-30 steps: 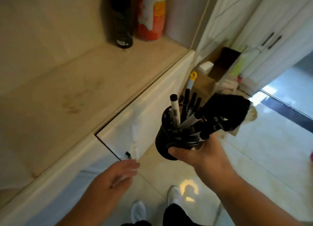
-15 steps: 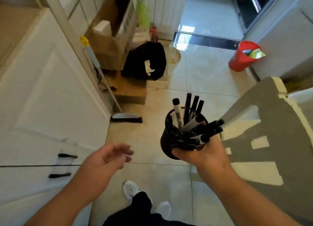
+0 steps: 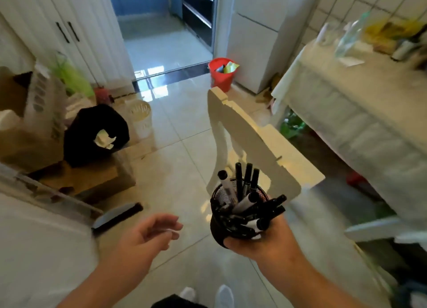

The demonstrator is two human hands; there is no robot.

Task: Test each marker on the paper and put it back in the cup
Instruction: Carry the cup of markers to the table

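Note:
My right hand (image 3: 265, 240) grips a black mesh cup (image 3: 221, 224) from below, held at waist height over the tiled floor. Several markers (image 3: 247, 192) with black caps stick out of the cup, some upright and some leaning to the right. My left hand (image 3: 147, 236) hangs empty to the left of the cup, fingers loosely spread and apart from it. No paper for testing shows clearly in view.
A white chair back (image 3: 261, 143) stands just beyond the cup. A cloth-covered table (image 3: 360, 104) with clutter fills the right. Cardboard boxes (image 3: 87, 180), a black bag (image 3: 97, 134) and a white basket (image 3: 141, 118) line the left. A red bucket (image 3: 221, 74) sits by the doorway.
My view has swung right, from the counter and cabinet to the chair and table. The cup stays in my right hand; my left hand stays empty beside it.

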